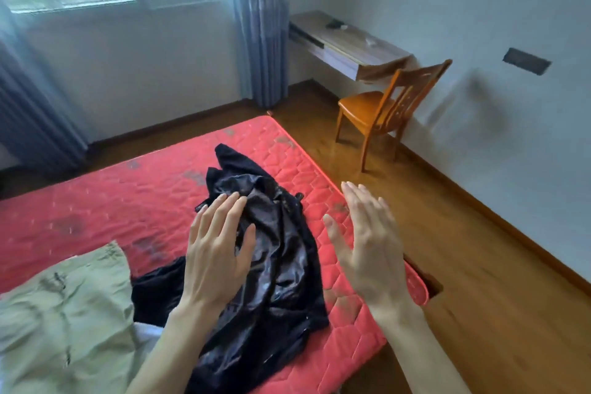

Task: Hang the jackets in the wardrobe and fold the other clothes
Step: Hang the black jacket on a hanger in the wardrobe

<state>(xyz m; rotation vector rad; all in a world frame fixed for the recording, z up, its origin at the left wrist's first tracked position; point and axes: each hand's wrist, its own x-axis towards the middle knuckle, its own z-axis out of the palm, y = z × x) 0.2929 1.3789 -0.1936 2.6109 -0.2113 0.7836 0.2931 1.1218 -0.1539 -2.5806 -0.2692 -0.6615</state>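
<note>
Both hands out flat, fingers straight, gripping nothing. Left hand (217,253) hovers over or rests on the crumpled black jacket (275,265); contact likely, but cannot say for certain. Right hand (367,246) held palm-inward just beside the jacket, above the near right edge of the red mattress (112,201), apart from the fabric.

Jacket lies bunched in a shiny heap near the mattress's right side, shape unreadable, collar and sleeves not distinguishable. Green garment (64,313) lies at lower left, partly overlapping a dark fold. Wooden chair (383,112) and wall desk (345,41) stand off to the right; no wardrobe or hanger in view.

Judgement: early stage, sorting or picking up the jacket. Next move calls for finding the collar or shoulders, lifting the heap clear, shaking it open, then carrying it to the wardrobe.
</note>
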